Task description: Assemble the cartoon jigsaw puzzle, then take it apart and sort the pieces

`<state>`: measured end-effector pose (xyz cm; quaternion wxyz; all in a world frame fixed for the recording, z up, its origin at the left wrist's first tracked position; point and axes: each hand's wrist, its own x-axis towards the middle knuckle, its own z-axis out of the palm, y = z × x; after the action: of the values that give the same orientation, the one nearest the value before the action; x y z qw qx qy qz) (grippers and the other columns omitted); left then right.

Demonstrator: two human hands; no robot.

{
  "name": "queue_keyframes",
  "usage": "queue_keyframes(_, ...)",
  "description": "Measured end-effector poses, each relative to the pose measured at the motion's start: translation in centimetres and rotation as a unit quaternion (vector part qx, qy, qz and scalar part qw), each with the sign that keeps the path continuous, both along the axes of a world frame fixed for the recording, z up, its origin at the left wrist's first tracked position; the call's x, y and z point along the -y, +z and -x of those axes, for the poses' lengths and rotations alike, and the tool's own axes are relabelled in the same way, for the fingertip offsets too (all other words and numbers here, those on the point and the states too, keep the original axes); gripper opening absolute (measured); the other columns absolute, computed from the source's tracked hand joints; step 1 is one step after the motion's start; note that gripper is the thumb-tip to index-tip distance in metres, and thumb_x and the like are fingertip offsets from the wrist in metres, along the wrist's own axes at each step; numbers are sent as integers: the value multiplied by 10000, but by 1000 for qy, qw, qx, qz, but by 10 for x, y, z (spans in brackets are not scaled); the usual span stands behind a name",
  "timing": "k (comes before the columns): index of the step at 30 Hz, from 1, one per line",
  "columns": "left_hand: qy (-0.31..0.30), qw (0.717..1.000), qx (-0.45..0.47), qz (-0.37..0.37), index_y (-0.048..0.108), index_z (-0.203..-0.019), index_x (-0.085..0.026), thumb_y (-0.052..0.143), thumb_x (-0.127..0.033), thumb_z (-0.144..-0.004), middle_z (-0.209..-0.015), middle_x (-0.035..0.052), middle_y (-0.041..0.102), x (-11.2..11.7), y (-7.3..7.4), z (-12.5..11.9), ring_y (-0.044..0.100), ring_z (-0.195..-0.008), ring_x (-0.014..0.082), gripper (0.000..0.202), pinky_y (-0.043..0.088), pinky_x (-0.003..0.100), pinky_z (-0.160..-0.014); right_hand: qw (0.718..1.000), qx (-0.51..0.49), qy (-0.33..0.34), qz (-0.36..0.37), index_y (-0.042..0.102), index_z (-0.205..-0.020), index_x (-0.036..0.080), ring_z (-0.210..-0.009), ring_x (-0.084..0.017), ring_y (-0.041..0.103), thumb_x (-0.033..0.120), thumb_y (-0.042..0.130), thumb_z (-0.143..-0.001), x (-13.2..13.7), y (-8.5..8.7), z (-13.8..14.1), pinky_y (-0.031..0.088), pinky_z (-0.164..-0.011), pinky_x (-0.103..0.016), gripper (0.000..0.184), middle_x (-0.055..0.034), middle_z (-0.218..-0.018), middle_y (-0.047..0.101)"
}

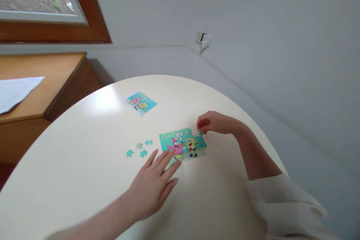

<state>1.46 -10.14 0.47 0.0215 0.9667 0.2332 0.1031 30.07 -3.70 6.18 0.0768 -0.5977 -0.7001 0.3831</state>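
Note:
A partly assembled jigsaw puzzle [177, 138] with cartoon figures lies on the white round table [84, 172]; its upper right corner has a gap. My left hand [153, 183] lies flat, fingers spread, with fingertips on the puzzle's lower left part. At the gap, my right hand [212, 122] pinches a small teal puzzle piece [200, 132] between thumb and fingers. Whether that piece touches the puzzle I cannot tell. Several loose pieces, among them a teal puzzle piece [143, 153], lie to the left of the puzzle.
A printed reference picture [142, 103] of the same scene lies farther back on the table. Left of the table stands a wooden cabinet [64, 71] with a white cloth or paper [17, 92] on it. A wall socket with a plug [204, 40] sits on the wall behind.

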Motion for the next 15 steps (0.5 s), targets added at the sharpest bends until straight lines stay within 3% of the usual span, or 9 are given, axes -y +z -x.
queue_keyframes(7,9,1000,7,-9,445,-1292,-212,378,-326,-910,-1358,116,459,0,-2,1,392,-1277,253,404,331,506,-1042,999,33,8,-23,626,-678,155,-601,-129,580,136,531,-613,-1,-1,2,423,-559,-222,116,-8,-625,639)
queue_keyframes(12,12,1000,10,-6,449,-1287,-218,375,-327,-912,-1361,106,457,0,-2,0,389,-1279,245,398,324,492,-1052,999,35,14,-14,671,-819,135,-579,-132,590,144,533,-649,-3,-6,2,440,-564,-225,219,-20,-614,654)
queue_keyframes(15,12,1000,10,0,442,-1293,-219,370,-328,-914,-1368,107,448,0,-1,0,379,-1286,245,402,314,495,-1057,999,40,15,-26,682,-774,140,-588,-135,595,128,537,-648,-3,-8,2,446,-572,-226,192,-27,-628,665)
